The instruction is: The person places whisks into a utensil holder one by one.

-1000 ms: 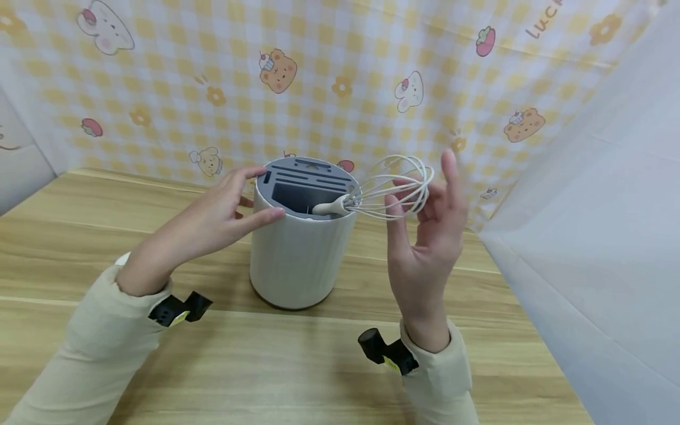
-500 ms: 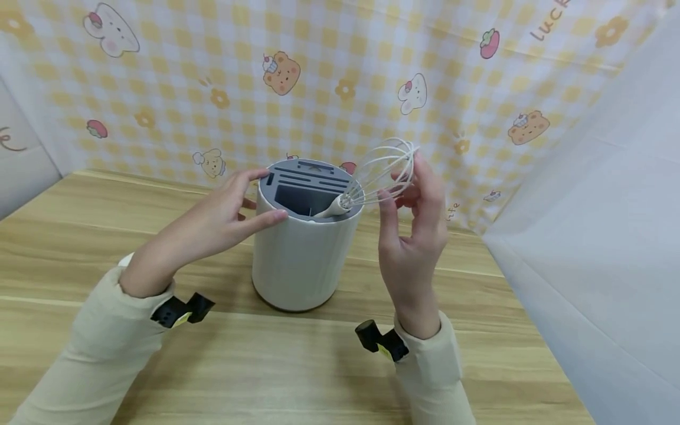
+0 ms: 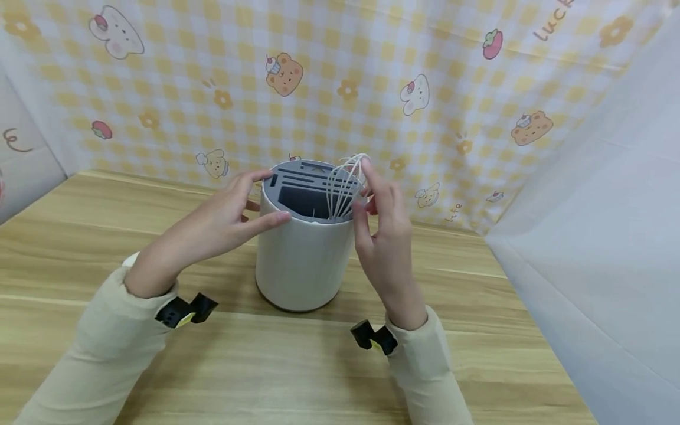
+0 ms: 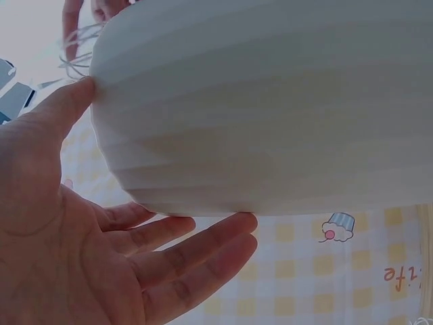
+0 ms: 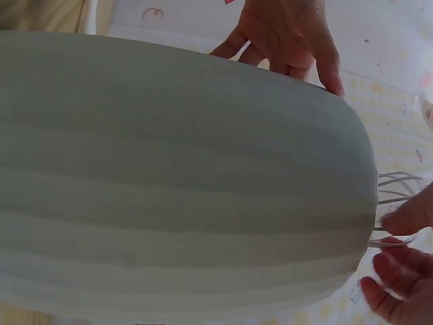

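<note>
In the head view, a white whisk (image 3: pixel 340 192) stands nearly upright in the large compartment of a cream utensil holder (image 3: pixel 300 265) with a grey slotted top. Its handle is hidden inside; only the wire loops show. My right hand (image 3: pixel 386 245) holds the loops between thumb and fingers at the holder's right rim. At the left rim, my left hand (image 3: pixel 220 218) rests with its thumb on the front edge and its index finger towards the back. The left wrist view shows that hand's fingers (image 4: pixel 196 261) extended along the ribbed wall.
The holder stands on a wood-grain table (image 3: pixel 255 360). Behind it hangs a yellow checked cloth (image 3: pixel 329 118) with cartoon prints, and a white sheet (image 3: pixel 579 236) drapes on the right.
The whisk has swung from leaning far right to nearly upright and sunk deeper into the holder. My right hand has moved left with it, while my left hand stays on the rim.
</note>
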{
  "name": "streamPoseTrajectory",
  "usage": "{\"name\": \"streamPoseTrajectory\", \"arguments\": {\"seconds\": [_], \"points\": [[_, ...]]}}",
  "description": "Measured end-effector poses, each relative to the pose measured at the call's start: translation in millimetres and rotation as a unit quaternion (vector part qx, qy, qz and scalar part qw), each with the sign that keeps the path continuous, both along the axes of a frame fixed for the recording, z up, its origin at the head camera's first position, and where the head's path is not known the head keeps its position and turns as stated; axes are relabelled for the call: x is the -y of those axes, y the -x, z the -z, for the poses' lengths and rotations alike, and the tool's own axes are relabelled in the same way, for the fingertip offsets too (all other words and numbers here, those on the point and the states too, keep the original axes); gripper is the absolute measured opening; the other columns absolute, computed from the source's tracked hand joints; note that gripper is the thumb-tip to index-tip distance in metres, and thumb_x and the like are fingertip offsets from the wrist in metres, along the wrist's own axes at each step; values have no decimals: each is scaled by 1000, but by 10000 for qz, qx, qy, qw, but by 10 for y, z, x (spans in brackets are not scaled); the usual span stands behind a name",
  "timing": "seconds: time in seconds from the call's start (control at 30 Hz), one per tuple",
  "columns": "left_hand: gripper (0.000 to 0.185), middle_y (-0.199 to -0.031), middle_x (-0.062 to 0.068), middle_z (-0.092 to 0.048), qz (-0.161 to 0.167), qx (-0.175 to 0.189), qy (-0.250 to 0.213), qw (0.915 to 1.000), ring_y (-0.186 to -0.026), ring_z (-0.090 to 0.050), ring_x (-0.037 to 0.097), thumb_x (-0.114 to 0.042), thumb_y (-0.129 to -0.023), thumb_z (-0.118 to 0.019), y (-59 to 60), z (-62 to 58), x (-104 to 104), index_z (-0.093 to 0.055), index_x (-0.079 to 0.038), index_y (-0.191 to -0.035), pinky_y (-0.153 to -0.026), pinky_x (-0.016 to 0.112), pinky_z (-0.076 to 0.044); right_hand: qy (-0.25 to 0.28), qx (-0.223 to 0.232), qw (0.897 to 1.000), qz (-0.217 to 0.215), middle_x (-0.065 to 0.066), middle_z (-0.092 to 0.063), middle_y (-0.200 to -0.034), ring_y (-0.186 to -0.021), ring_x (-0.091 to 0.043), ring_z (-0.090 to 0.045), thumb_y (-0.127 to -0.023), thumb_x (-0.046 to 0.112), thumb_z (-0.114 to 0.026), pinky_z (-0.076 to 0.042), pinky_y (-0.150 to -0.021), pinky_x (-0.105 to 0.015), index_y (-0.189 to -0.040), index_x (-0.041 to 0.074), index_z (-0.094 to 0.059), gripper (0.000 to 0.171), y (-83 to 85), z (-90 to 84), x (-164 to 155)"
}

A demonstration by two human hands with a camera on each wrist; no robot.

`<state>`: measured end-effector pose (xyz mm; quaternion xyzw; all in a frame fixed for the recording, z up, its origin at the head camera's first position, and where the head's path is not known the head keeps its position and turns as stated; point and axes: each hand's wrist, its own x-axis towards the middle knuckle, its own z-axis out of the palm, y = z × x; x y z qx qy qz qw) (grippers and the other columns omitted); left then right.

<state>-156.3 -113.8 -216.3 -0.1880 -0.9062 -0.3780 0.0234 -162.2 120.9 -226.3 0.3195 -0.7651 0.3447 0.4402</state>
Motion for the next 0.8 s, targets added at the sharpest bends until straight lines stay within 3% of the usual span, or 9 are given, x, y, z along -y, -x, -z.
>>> {"name": "streamPoseTrajectory", "arguments": {"seconds": [0.13, 0.53, 0.8], "points": [[84, -149, 17, -23, 27, -1, -36, 10000, -118, -51, 34, -55, -88, -53, 2, -6, -2, -14, -14, -149, -89, 50, -48, -267, 235, 9993, 122, -14, -53, -92, -84, -24, -50, -88, -1, -56, -44, -75, -30, -131, 9, -50, 44, 9, 19, -16], [83, -151, 15, -22, 63, 8, -50, 10000, -119, -51, 34, -55, -88, -53, -6, -21, -7, -14, -14, -149, -89, 51, -48, -299, 537, 9965, 563, -13, -57, -97, -91, -26, -48, -89, -1, -51, -40, -74, -32, -122, 9, -61, 36, -43, -2, -52], [80, -151, 13, -20, 154, 32, -141, 9998, -118, -52, 33, -51, -89, -54, 6, 3, 24, -15, -16, -148, -90, 49, -48, -407, 562, 9961, 551, -11, -56, -98, -93, -25, -46, -94, 15, -53, -38, -77, -33, -122, 10, -61, 30, -41, 13, -71]]}}
